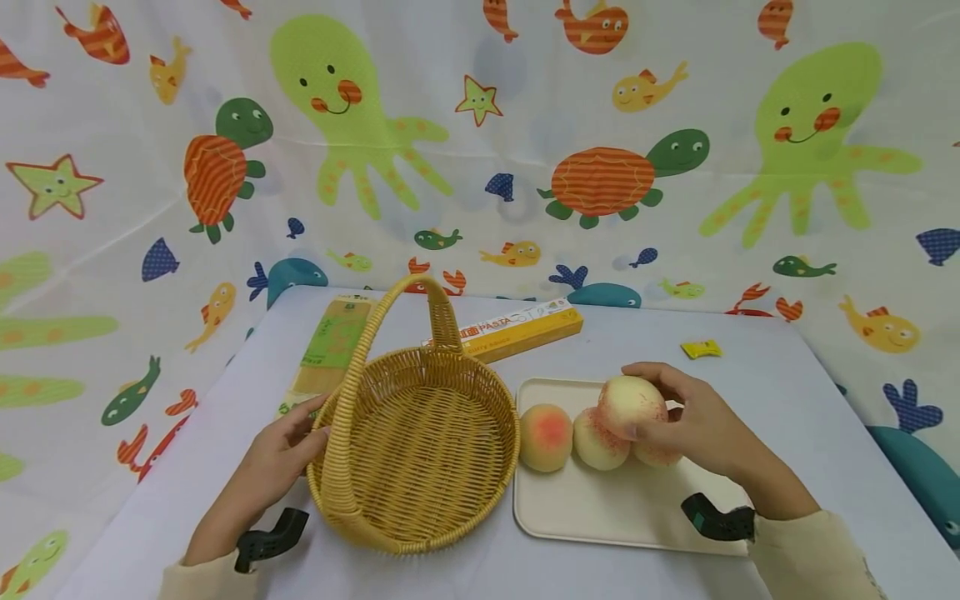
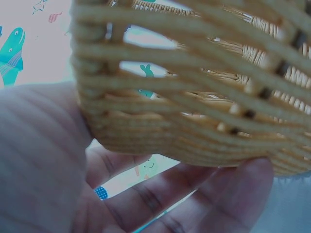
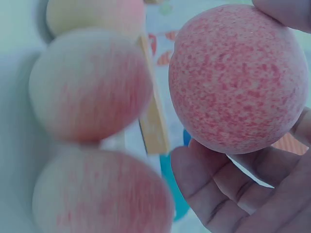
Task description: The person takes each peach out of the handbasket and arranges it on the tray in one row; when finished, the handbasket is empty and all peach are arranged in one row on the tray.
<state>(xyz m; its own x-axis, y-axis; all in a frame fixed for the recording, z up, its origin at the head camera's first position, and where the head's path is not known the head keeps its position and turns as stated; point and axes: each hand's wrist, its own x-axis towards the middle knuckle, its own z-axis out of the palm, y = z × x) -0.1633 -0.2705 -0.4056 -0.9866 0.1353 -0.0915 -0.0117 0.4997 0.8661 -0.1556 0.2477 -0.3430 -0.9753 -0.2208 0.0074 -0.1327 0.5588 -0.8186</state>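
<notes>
My left hand (image 1: 281, 454) grips the left rim of a wicker basket (image 1: 480, 379) with a tall arched handle, its inside bare. Woven strands of the basket (image 2: 131, 131) fill the left wrist view, with the fingers (image 2: 233, 194) below them. Over a cream tray (image 1: 600, 517), my right hand (image 1: 693, 417) holds a pale peach with red speckles (image 1: 628, 404) between thumb and fingers. Three more peaches sit along the tray's back: an orange-pink one (image 1: 546, 437), a speckled one (image 1: 600, 442), and another (image 1: 656, 454) partly hidden beneath the held peach and hand.
Behind the basket lie a yellow and white pasta box (image 1: 525, 329) and a flat green-labelled package (image 1: 330, 342). A small yellow packet (image 1: 701, 348) is on the white table at the back right. A sea-animal curtain (image 1: 465, 233) hangs behind the table.
</notes>
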